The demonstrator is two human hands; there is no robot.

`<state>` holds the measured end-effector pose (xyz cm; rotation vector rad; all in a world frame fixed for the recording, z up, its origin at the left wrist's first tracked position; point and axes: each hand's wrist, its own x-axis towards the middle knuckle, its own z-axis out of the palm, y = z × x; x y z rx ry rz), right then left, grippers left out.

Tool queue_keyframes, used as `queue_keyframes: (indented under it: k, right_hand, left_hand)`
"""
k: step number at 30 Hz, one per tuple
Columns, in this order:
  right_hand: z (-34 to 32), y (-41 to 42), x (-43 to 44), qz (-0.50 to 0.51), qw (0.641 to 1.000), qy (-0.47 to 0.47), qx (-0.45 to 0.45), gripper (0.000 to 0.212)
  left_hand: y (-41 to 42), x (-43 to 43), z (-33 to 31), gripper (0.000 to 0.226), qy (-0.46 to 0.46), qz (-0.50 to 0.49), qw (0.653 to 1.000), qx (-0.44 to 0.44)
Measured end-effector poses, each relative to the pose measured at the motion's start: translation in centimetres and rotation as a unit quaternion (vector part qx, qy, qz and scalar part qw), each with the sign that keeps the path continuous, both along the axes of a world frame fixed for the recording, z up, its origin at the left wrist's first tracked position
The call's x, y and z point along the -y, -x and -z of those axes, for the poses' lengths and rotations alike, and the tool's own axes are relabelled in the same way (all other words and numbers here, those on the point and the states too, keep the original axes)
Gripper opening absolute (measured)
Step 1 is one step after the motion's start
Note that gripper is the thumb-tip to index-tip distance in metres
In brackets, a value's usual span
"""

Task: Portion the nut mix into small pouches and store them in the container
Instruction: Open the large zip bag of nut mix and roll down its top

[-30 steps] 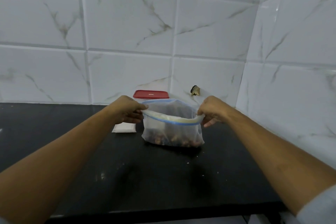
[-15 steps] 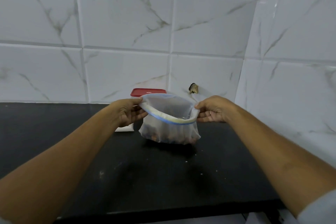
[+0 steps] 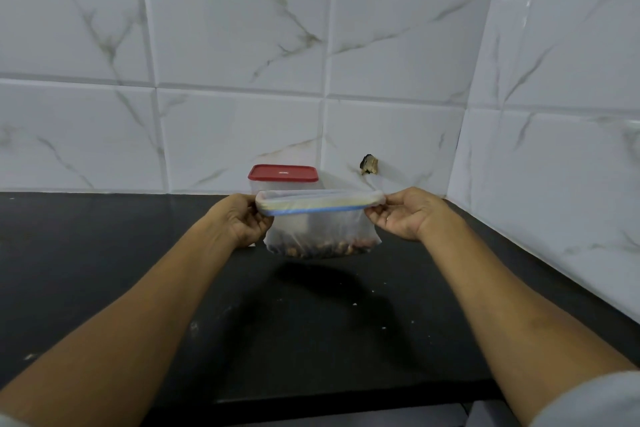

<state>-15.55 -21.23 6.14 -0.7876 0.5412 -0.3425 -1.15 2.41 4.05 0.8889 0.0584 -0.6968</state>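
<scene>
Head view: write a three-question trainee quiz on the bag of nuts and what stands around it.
1. Fill the gap: the clear plastic container with the red lid stands ___ the translucent zip bag of nuts, near the wall.
2. Choose one: the left hand and right hand pinch the bag at
A. its bottom corners
B. opposite ends of its blue-striped top edge
C. its middle
3. True or false: the container's red lid is off.

Key: 1 behind; 2 B; 3 false.
</scene>
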Motion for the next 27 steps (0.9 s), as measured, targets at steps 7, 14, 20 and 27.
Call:
queue_keyframes:
  k: [7, 14, 20, 27]
  right_hand:
    - [1.3, -0.3, -1.2, 0.020, 1.000, 0.009, -0.006, 0.014]
    - [1.1, 0.2, -1.0, -0.007, 0.999, 0.049, -0.019, 0.021]
    - [1.9, 0.4, -0.4, -0.014, 0.999, 0.042, -0.019, 0.032]
    - [2.6, 0.9, -0.2, -0.104, 0.934, 0.304, -0.157, 0.026]
  left_hand:
    - [-0.1, 0.7, 1.9, 0.019, -0.134, 0.032, 0.984, 0.115]
    - [0.3, 0.6, 1.2, 0.027, -0.290, 0.062, 0.926, 0.235]
    - [0.2, 0.4, 0.5, 0.015, -0.301, 0.076, 0.926, 0.212]
    - [-0.1, 1.0, 0.2, 0.018, -0.150, 0.044, 0.982, 0.105]
